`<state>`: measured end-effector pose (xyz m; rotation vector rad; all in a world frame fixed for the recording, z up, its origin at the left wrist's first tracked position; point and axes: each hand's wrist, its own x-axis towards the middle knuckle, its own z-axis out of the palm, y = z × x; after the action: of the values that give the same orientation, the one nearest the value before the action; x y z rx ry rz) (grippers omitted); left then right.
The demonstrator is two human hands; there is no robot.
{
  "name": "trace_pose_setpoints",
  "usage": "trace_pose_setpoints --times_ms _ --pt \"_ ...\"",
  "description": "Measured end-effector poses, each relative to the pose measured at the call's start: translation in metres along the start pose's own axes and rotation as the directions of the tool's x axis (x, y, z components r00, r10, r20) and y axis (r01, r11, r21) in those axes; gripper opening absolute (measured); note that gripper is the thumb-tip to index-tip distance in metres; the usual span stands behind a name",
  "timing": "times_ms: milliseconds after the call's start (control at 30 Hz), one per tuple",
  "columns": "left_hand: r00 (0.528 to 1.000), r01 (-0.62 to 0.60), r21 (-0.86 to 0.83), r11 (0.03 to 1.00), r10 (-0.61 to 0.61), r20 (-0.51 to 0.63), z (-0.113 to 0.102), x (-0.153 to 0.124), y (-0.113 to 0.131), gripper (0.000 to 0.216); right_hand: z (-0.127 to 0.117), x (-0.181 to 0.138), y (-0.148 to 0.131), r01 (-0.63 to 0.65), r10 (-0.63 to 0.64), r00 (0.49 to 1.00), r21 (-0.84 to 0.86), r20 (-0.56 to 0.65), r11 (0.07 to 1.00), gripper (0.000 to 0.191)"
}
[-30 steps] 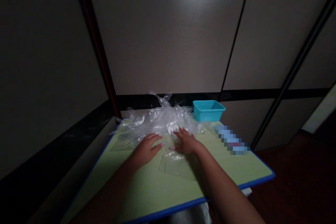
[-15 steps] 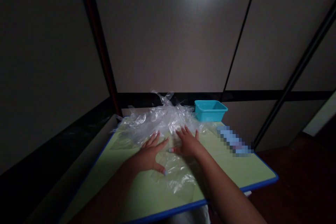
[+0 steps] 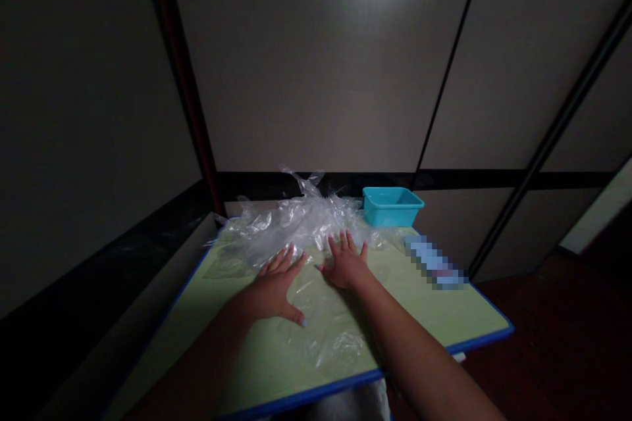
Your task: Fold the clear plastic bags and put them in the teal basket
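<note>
My left hand [image 3: 274, 286] lies flat on a sheet of clear plastic [image 3: 328, 325] spread over the green table top [image 3: 434, 316], fingers stretched forward and thumb out to the right. My right hand [image 3: 345, 263] presses flat on the same sheet just to the right, fingers spread. Both hands hold nothing. Behind the fingertips a crumpled heap of clear plastic bags [image 3: 291, 220] fills the far part of the table.
A turquoise plastic tub [image 3: 391, 205] stands at the table's far right corner. A blurred-out object [image 3: 435, 262] lies near the right edge. The table has a blue rim [image 3: 486, 335]. Grey wall panels stand close behind it.
Both hands have opened and slid forward over the sheet. The plastic sheet now lies spread out further toward the table's near edge.
</note>
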<state>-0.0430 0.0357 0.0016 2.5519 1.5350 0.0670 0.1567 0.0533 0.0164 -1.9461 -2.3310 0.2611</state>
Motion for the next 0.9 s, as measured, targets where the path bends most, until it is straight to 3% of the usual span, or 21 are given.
trace_pose_setpoints --times_ms 133,233,333,433,567,633,733,800,833,900 --pt "1.0 0.017 0.016 1.0 -0.017 0.003 0.002 -0.001 -0.009 0.132 -0.001 -0.005 0.001 0.191 -0.195 0.976 0.053 0.099 0.98 0.092" --pt "0.998 0.056 0.016 0.998 -0.056 0.013 -0.004 -0.002 -0.011 0.119 -0.001 -0.005 0.0 0.155 -0.159 0.972 0.038 0.173 0.987 0.091" --pt "0.995 0.097 0.01 0.995 -0.097 -0.023 -0.012 -0.003 -0.009 0.095 -0.002 -0.003 0.0 0.053 -0.052 0.989 -0.005 0.136 0.999 0.087" --pt "0.997 0.063 -0.014 0.998 -0.064 -0.049 -0.014 -0.003 -0.004 0.079 -0.004 -0.003 0.001 0.025 -0.028 0.997 0.033 0.075 0.999 0.082" --pt "0.998 0.057 -0.029 0.998 -0.057 0.011 -0.007 -0.003 0.002 0.093 -0.012 -0.009 0.002 0.186 -0.201 0.977 0.173 0.074 0.967 0.067" --pt "0.996 0.083 -0.014 0.996 -0.082 0.047 -0.003 -0.003 0.001 0.106 -0.019 -0.014 0.004 0.321 -0.376 0.912 0.284 0.166 0.904 0.061" --pt "0.989 0.129 0.016 0.991 -0.13 0.064 -0.003 -0.003 -0.003 0.12 -0.029 -0.022 0.006 0.487 -0.643 0.696 0.448 0.32 0.75 0.055" --pt "0.985 0.151 0.016 0.988 -0.152 0.077 -0.004 -0.004 -0.006 0.127 -0.031 -0.026 0.004 0.556 -0.731 0.568 0.48 0.378 0.679 0.055" --pt "0.984 0.155 0.009 0.988 -0.155 0.084 -0.004 -0.004 -0.008 0.128 -0.03 -0.028 0.003 0.574 -0.736 0.546 0.461 0.399 0.676 0.057" --pt "0.984 0.155 -0.003 0.988 -0.154 0.091 -0.005 -0.004 -0.009 0.129 -0.025 -0.028 -0.001 0.577 -0.69 0.59 0.378 0.419 0.724 0.063"
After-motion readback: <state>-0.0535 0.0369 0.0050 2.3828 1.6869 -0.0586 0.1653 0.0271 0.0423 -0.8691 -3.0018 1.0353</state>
